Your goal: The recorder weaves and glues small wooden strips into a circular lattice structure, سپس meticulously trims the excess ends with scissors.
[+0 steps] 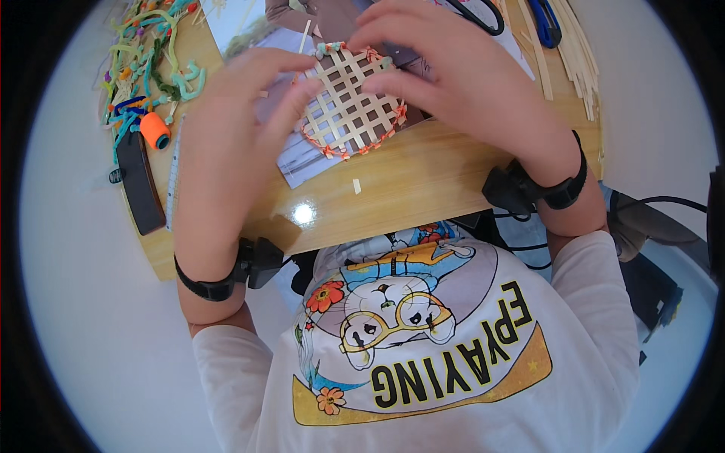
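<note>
A small round woven mat (350, 113) of pale flat strips lies under my fingers on a printed picture sheet. Orange-red cord or pipe cleaner winds around its rim, with pale green bits along the far edge. My left hand (240, 113) is slightly blurred; its thumb and index finger close about the mat's left edge, and the other fingers are hidden. Over the far right rim my right hand (442, 64) curves, thumb and index finger apart above the weave. One thin strip (305, 36) sticks up beside the far left edge.
Tangled coloured pipe cleaners (155, 53) lie far left, with an orange spool (155, 130), a dark bar (141, 185) and a ruler (174, 177) nearer. Far right are loose strips (578, 60), a blue cutter (545, 23) and black scissor handles (483, 13). A strip scrap (356, 186) lies in front.
</note>
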The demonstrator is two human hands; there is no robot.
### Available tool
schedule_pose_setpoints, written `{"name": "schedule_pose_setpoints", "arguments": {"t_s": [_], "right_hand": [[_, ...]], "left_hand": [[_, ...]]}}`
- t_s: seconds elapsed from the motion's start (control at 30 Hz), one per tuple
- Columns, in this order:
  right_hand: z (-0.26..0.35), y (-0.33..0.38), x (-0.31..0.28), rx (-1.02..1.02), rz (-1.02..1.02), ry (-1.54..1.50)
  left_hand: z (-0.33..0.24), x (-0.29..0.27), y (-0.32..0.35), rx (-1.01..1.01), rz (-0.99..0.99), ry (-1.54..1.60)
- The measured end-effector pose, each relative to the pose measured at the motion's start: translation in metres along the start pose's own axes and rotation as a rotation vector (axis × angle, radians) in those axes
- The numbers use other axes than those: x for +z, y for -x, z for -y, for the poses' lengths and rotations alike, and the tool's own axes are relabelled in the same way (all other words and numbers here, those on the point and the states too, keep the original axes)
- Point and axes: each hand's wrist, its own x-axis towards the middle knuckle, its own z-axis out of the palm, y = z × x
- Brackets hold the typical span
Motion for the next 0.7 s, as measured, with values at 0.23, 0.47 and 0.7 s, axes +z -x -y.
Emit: {"name": "schedule_pose_setpoints", "arguments": {"t_s": [0.23, 0.47, 0.7], "right_hand": [[0.003, -0.003, -0.014, 0.204, 0.060, -0.076], [-0.017, -0.003, -0.005, 0.390, 0.045, -0.144], [-0.032, 0.005, 0.017, 0.307, 0.010, -0.184]], "left_hand": [[0.014, -0.005, -0.004, -0.063, -0.052, -0.038], [0.018, 0.004, -0.004, -0.166, 0.056, -0.033], [0.016, 0.013, -0.010, -0.202, 0.069, -0.015]]}}
